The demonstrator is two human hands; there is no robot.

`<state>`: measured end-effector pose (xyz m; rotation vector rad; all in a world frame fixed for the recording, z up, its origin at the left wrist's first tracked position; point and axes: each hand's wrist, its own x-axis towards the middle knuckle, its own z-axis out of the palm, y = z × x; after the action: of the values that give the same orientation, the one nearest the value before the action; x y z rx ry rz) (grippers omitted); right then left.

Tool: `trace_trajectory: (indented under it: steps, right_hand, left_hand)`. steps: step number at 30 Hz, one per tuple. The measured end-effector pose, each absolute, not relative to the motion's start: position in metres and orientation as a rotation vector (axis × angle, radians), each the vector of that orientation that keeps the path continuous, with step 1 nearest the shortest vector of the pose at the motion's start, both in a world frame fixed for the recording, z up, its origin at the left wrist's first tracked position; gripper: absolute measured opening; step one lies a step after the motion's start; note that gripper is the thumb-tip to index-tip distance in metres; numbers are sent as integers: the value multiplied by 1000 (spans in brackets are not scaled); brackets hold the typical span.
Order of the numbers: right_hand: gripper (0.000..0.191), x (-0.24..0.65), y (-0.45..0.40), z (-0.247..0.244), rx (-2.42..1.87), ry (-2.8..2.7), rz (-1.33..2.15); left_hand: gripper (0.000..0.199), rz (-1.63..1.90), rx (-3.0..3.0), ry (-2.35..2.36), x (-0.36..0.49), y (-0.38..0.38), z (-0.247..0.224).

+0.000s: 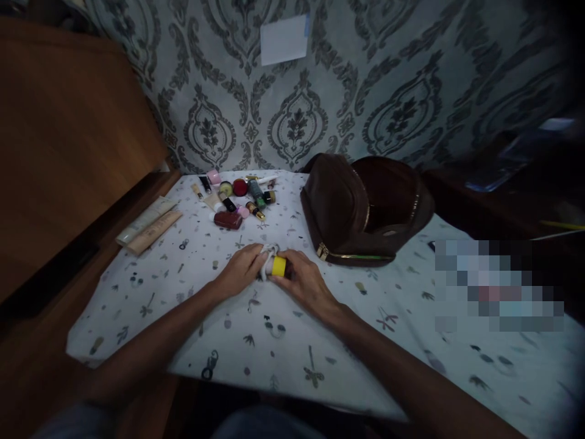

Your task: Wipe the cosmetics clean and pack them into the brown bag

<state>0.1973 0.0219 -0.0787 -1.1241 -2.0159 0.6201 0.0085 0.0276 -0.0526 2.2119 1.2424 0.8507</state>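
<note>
Above the middle of the patterned white cloth, both hands meet around one small item. My right hand (306,280) grips a small container with a yellow band (279,266), its dark end partly hidden by the fingers. My left hand (242,268) is closed on a bunched white cloth or cord (269,253) pressed against the container's pale end. What kind of container it is, I cannot make out. Beyond the hands lies a group of small cosmetics, among them a dark red bottle (228,220), a red round jar (240,186) and a green-capped bottle (256,194).
An open brown leather bag (338,207) stands at the back right. Two tubes (155,231) lie at the left beside a wooden cabinet (68,152). A blurred-out item (498,286) lies on the right. Patterned wallpaper (297,122) backs the table.
</note>
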Motion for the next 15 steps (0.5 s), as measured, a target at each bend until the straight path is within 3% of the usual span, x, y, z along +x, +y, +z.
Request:
trace_trajectory:
  steps: [15]
  right_hand:
    - [31,188,18,-73,-1174,-1774,837]
  left_hand:
    - [34,958,1968,1315,5,30,-65]
